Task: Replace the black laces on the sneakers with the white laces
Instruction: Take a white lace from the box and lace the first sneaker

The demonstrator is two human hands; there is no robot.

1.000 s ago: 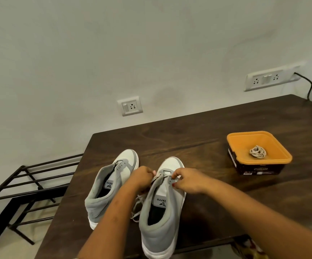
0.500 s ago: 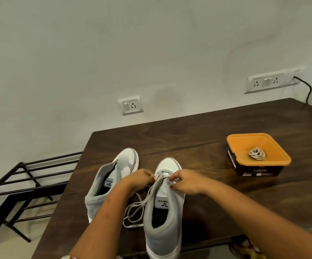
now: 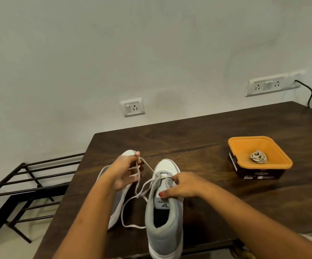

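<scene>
Two sneakers stand on the table. The right hand grips the upper of sneaker one, thumb on the tongue. The left hand, raised over sneaker two, has its fingers curled round one white lace, which runs to the eyelets at the right hand's fingertips. Well right of that hand: one orange container holding one coiled lace.

The desk is dark, grained wood with a low sheen. The sneaker has a matt grey collar, perhaps suede, and a smooth white toe. The box is orange plastic; the rack matt black metal.
</scene>
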